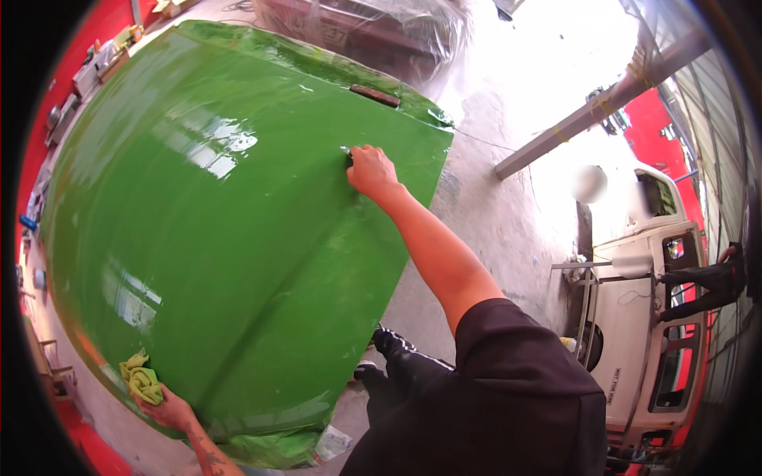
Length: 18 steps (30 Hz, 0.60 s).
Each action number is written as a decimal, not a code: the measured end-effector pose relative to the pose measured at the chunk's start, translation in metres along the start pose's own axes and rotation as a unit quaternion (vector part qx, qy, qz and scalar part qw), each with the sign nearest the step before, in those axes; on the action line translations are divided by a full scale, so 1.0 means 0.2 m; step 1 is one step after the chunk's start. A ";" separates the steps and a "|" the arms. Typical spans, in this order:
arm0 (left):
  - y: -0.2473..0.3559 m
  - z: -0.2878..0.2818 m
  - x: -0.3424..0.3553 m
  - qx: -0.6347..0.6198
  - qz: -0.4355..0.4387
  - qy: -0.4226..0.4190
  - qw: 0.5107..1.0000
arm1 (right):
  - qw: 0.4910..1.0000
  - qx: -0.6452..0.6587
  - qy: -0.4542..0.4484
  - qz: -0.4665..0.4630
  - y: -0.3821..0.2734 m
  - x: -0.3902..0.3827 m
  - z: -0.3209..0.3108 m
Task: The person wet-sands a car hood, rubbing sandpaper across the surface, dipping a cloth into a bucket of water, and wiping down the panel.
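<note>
Spread out before me is a large glossy green car panel (262, 262), which looks like a bonnet, with a darker crease running across it. Toward its far right part, my right hand (371, 170) is closed on a small dark tool with a pale tip (346, 151). The fingers hide most of this tool, and its tip is at or close to the green surface. At the near left edge of the panel, my left hand (168, 410) grips a crumpled yellow-green cloth (141, 379). A long brown block (375, 96) lies near the far right edge of the panel.
A dark red car under clear plastic (373, 36) stands beyond the panel. On the right, a slanted metal post (587, 119) rises from the concrete floor (468, 206). Farther right are a pale van body (635, 333) and a person in dark clothes (706, 278). Shelved items (87, 75) line the left.
</note>
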<state>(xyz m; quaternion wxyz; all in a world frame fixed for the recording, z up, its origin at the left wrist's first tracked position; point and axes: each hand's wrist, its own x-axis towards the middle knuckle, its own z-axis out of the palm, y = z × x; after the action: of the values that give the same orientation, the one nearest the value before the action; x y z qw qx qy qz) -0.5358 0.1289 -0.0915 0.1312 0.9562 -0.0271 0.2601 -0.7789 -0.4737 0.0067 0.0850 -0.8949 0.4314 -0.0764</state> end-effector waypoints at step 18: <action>0.05 -0.07 -0.02 -0.026 0.033 -0.011 0.999 | 0.783 0.323 0.002 -0.531 -1.47 -0.81 0.65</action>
<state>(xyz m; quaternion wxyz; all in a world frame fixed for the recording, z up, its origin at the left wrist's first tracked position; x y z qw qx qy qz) -0.5461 0.1226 -0.0797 0.1468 0.9539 -0.0667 0.2532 -0.6279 -0.1540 -0.0658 0.3145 -0.9024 -0.1614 -0.2464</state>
